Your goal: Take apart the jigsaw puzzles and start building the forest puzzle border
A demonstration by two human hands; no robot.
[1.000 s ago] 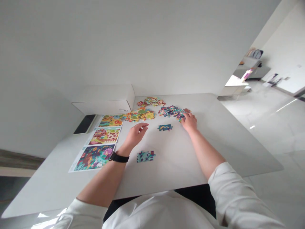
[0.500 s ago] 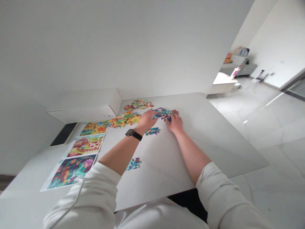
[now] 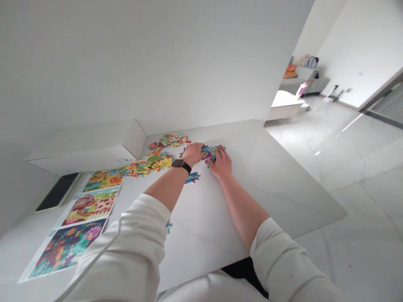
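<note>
Wall (image 3: 189,67) of pale colour stands behind the white table (image 3: 277,184) and closes its far edge. Between the right forearm (image 3: 241,205) and the right table edge, a wide part of the white surface is seen; the near edge runs close to the person's body. At the far left, a long white box (image 3: 85,161) lies against the wall, and this limits the room on that side. Both arms reach forward from rolled sleeves and come near each other at the dark puzzle pile (image 3: 208,151). The left forearm (image 3: 165,188) leans inward to the right, with a black watch (image 3: 182,164) at the wrist; the right forearm leans inward to the left. Three printed pictures (image 3: 91,207) lie left of the left arm, with a phone (image 3: 58,191) beside them. The right hand (image 3: 222,165) is rather open, fingers apart and bent, resting on the near right part of the pile. The left hand (image 3: 194,154) is half curled over the left part; its fingertips are hidden, so I cannot tell if it has hold of a piece. Just left is the yellow pile (image 3: 154,163). Below the left wrist lies a small blue joined part (image 3: 192,178), partly covered.
</note>
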